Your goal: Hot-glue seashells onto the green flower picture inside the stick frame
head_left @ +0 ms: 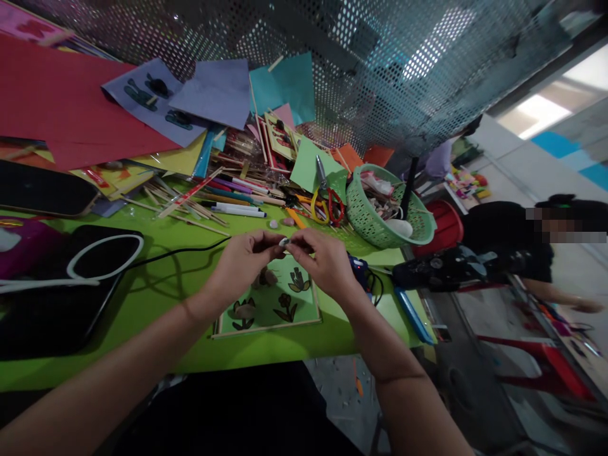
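Note:
Between the fingertips of both hands is a small whitish stone point(284, 242), mostly covered by the fingers. My left hand point(244, 258) pinches it from one side, and my right hand point(325, 258) from the other. Below them lies a light green card point(266, 320) edged with thin wooden sticks. It bears drawn flowers and leaves point(285, 308), and a brown stone point(244, 308) sits on one of them. Another brownish piece point(267, 277) is partly hidden by my left hand. Just past the fingers, a pale pebble point(273, 224) and a pinkish pebble point(288, 221) rest on the green table point(190, 345).
Beyond the hands lie markers point(240, 209), thin sticks point(190, 206), scissors point(327, 206) and coloured paper point(85, 95). A green basket point(370, 221) holds assorted pieces. At left is a black device point(61, 310) with a white cable. A person point(508, 234) sits at right.

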The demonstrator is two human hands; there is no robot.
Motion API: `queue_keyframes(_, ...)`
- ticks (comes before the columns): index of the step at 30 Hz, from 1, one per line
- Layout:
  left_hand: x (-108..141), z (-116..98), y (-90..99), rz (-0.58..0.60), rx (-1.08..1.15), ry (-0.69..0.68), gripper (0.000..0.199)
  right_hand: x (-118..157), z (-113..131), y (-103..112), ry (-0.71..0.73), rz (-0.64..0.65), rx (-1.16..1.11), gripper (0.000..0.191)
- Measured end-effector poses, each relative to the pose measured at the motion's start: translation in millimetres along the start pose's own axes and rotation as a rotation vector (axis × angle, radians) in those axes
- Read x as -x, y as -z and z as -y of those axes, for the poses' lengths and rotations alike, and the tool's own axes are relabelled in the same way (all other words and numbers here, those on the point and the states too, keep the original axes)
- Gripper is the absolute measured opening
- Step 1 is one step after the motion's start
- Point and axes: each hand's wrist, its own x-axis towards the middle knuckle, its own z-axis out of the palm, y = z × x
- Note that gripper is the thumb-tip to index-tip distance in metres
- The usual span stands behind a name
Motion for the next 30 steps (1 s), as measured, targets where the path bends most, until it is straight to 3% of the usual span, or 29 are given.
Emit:
queue_keyframes(4, 0, 2, -0.3, -0.006, -0.061, -0.039, 0.022, -3, 2, 1, 0.118, 0.115, 0.289, 0.032)
queue_keyframes(8, 1, 1, -0.5, -0.007, -0.114, -0.071, 0.021, -7, -1, -3, 0.166, 0.156, 0.37, 0.031)
queue_keyframes(17, -1, 3, 1.4, -0.014, -0.091, -0.054, 0.02, -12, -7, -6, 0.176, 0.18, 0.232, 0.033)
queue_keyframes(30, 4, -1, -1.9, -0.036, -0.232, -0.132, 0.016, -11, -8, -8, 0.17, 0.191, 0.173, 0.031)
